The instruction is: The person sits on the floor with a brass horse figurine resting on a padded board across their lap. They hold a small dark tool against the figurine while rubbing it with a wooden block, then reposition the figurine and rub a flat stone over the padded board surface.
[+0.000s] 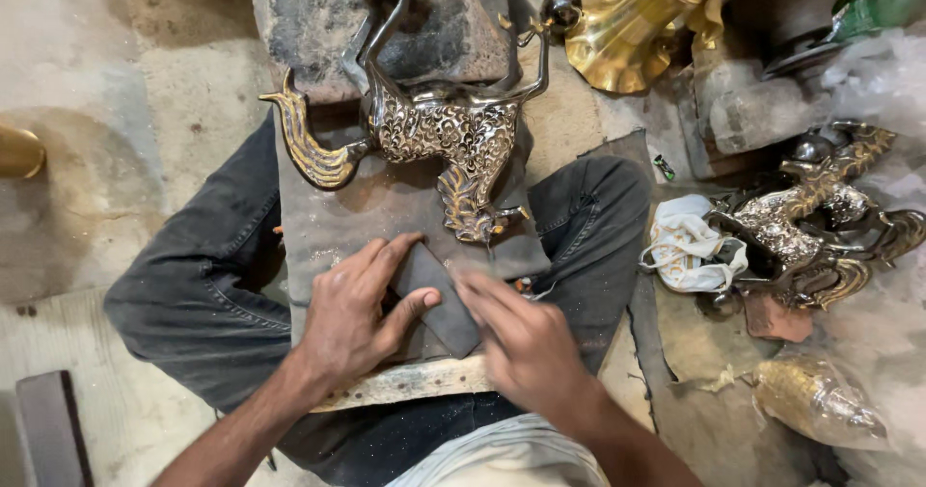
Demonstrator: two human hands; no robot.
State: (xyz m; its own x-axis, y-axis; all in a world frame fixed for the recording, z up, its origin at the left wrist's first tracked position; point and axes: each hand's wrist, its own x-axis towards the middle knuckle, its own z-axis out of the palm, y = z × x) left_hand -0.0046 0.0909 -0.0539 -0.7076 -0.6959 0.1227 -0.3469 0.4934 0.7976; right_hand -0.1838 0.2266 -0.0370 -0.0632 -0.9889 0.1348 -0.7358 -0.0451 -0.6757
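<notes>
My left hand (359, 311) grips a dark grey flat stone block (439, 299) lying on a grey cloth (333, 219) over my lap. My right hand (519, 338) is blurred, its fingers pressed against the block's right side; I cannot see whether it holds a small tool. Beyond the hands, an ornate brass horse figurine (436, 130) lies on the cloth, with engraved silver-and-gold patterning, a curled tail at left and thin legs reaching toward a stone slab (318, 19). A wooden board edge (410, 383) shows under the cloth.
A second engraved horse figurine (820, 222) lies at right beside a crumpled white cloth (687, 246). Polished brass vessels (632, 29) stand at top right. A plastic-wrapped brass piece (820, 400) is at lower right. A brass object (19, 151) sits at far left on the concrete floor.
</notes>
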